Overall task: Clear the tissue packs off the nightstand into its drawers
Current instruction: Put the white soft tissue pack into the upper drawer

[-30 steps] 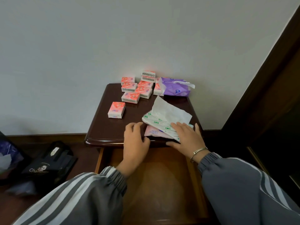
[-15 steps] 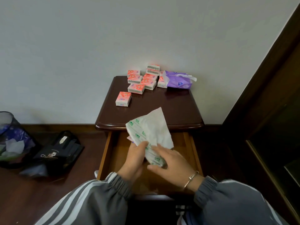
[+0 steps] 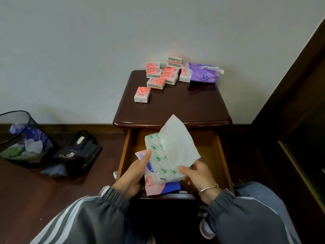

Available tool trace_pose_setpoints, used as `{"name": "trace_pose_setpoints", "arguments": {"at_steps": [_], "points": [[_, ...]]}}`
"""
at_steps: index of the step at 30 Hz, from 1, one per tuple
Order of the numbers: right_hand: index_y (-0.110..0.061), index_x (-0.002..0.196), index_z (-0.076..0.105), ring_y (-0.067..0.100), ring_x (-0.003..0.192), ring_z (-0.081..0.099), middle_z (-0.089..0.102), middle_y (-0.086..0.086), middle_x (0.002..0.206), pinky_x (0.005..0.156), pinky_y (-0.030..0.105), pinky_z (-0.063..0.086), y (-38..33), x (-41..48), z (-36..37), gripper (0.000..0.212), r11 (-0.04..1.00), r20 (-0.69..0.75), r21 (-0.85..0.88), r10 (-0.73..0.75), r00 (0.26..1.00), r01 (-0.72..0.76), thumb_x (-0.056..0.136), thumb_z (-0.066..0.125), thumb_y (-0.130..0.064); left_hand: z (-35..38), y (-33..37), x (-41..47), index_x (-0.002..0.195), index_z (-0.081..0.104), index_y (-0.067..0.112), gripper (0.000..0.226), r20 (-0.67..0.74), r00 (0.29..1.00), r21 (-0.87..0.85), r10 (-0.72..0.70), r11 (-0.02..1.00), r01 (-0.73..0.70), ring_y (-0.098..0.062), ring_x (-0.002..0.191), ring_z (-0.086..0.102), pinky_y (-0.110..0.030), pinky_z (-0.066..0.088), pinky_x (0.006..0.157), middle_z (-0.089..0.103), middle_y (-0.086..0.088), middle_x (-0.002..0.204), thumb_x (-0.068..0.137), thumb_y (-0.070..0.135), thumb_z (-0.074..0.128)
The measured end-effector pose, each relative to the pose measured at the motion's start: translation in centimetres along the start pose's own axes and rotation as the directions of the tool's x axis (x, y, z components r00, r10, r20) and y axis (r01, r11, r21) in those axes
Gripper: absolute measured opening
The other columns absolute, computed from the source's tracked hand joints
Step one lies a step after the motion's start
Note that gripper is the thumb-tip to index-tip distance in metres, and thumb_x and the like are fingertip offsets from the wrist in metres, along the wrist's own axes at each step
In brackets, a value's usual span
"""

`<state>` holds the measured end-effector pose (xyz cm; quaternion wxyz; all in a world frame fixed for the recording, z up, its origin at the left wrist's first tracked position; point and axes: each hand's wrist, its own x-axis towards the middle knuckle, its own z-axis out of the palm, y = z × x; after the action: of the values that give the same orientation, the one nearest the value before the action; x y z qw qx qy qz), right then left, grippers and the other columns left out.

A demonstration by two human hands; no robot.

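Tissue packs, two of them stacked, are held by both hands just above the open top drawer (image 3: 220, 155) of the nightstand (image 3: 175, 111). The upper one is a green-printed pack (image 3: 159, 156) with a loose white sheet (image 3: 175, 141) standing up out of its slot. Under it lies a pink pack (image 3: 153, 186), showing at the left and at the near edge.

The left hand (image 3: 131, 178) grips the stack from its left side. Its thumb (image 3: 146, 155) lies along the top of the pink pack's far corner, right beside the green-printed pack's edge, and its other fingers are tucked beneath, out of sight. The right hand (image 3: 198, 175), with a thin bracelet (image 3: 208, 188) at the wrist, pinches the right near corner. Its thumb (image 3: 184, 169) presses down on the white sheet and the wrapper, with the fingers curled under the pack. The stack is tilted, its far end higher, and hangs over the drawer's near half. I cannot tell whether it touches the drawer bottom.

On the nightstand top, at the back by the wall, sits a cluster of small red packs (image 3: 162, 73). One red pack (image 3: 142, 94) lies apart, nearer the front left, and a purple pack (image 3: 202, 73) lies at the back right, touching the cluster.

On the floor to the left stand a mesh wastebasket (image 3: 22, 138) and a black bag (image 3: 77, 152).
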<state>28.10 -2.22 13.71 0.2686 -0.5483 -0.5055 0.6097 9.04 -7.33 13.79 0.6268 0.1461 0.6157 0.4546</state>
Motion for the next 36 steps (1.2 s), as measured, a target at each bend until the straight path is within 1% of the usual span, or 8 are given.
{"name": "trace_pose_setpoints", "arguments": {"at_steps": [4,9,12,16,18,22,31,36], "points": [[-0.018,0.085,0.06,0.009,0.042,0.054,0.067,0.001,0.071,0.035,0.019,0.036,1.1,1.1,-1.8,0.014,0.998,-0.192,-0.01,-0.062,0.979,0.061,0.083,0.065,-0.005,-1.3,0.0,1.4,0.12,0.053,0.008,0.031,-0.186,0.982,0.13,0.041,0.991,-0.017,-0.031,0.089,0.071,-0.045,0.058,0.078,0.072,-0.016,0.102,0.098,0.03,0.048],[-0.018,0.079,0.058,0.006,0.038,0.055,0.068,0.004,0.071,0.035,0.018,0.037,2.1,2.2,-3.5,0.013,0.999,-0.226,-0.035,0.01,0.974,-0.018,0.084,0.065,-0.008,-2.6,0.6,2.7,0.11,0.047,0.002,0.027,-0.306,0.933,0.502,0.187,0.865,-0.009,-0.027,0.084,0.069,-0.046,0.058,0.078,0.067,-0.019,0.103,0.095,0.023,0.054],[-0.021,0.081,0.059,0.005,0.039,0.056,0.069,0.002,0.076,0.036,0.017,0.038,2.4,2.4,-3.5,0.014,0.998,-0.16,-0.039,0.04,0.986,-0.046,0.085,0.064,-0.008,-2.2,1.1,3.3,0.116,0.042,0.001,0.031,-0.332,0.89,0.789,0.313,0.609,0.08,-0.023,0.086,0.064,-0.034,0.053,0.067,0.061,-0.02,0.114,0.095,0.02,0.053],[-0.02,0.085,0.06,0.003,0.039,0.057,0.069,0.002,0.078,0.037,0.016,0.04,2.7,2.6,-3.7,0.012,0.998,-0.147,-0.003,0.059,0.987,-0.06,0.086,0.064,-0.008,-1.3,-0.1,3.6,0.149,0.01,0.013,0.082,-0.225,0.845,0.967,0.485,0.22,0.131,-0.03,0.132,0.041,-0.045,0.045,0.1,0.028,-0.011,0.149,0.085,0.008,0.062],[-0.02,0.086,0.06,0.004,0.041,0.058,0.069,0.002,0.08,0.038,0.016,0.041,2.8,2.7,-3.7,0.012,0.998,-0.143,-0.013,0.063,0.988,-0.066,0.086,0.063,-0.009,-0.9,-0.9,3.7,0.15,0.015,0.018,0.078,-0.024,0.838,0.998,0.545,-0.039,0.054,-0.029,0.141,0.024,-0.04,0.037,0.108,0.018,-0.007,0.156,0.087,0.015,0.061],[-0.022,0.086,0.06,0.004,0.044,0.06,0.069,0.001,0.081,0.041,0.017,0.043,2.8,2.6,-3.6,0.012,0.996,-0.114,-0.059,0.053,0.992,-0.06,0.087,0.062,-0.01,-1.3,-1.6,4.3,0.152,0.016,0.028,0.066,0.162,0.935,0.954,0.315,-0.292,-0.067,-0.026,0.148,0.002,-0.047,0.019,0.117,0.002,0.0,0.161,0.095,0.043,0.046],[-0.023,0.085,0.06,0.008,0.055,0.068,0.07,-0.004,0.085,0.046,0.019,0.048,2.5,2.6,-3.6,0.012,0.995,-0.049,-0.042,0.089,0.995,-0.091,0.086,0.064,-0.012,-2.0,-1.8,3.7,0.151,0.017,0.03,0.057,0.116,0.956,0.927,0.27,-0.374,-0.007,-0.022,0.148,0.009,-0.052,0.008,0.116,0.009,0.002,0.161,0.099,0.043,0.036],[-0.02,0.085,0.059,0.005,0.048,0.063,0.069,-0.002,0.079,0.039,0.017,0.045,1.7,2.7,-0.6,0.013,0.994,0.069,-0.011,0.108,0.992,-0.107,0.086,0.063,-0.008,-3.5,-0.9,1.5,0.146,0.033,0.021,0.05,0.081,0.741,0.995,0.667,-0.101,-0.017,-0.018,0.146,0.019,-0.041,0.018,0.117,0.028,0.002,0.156,0.097,0.027,0.041]]}}
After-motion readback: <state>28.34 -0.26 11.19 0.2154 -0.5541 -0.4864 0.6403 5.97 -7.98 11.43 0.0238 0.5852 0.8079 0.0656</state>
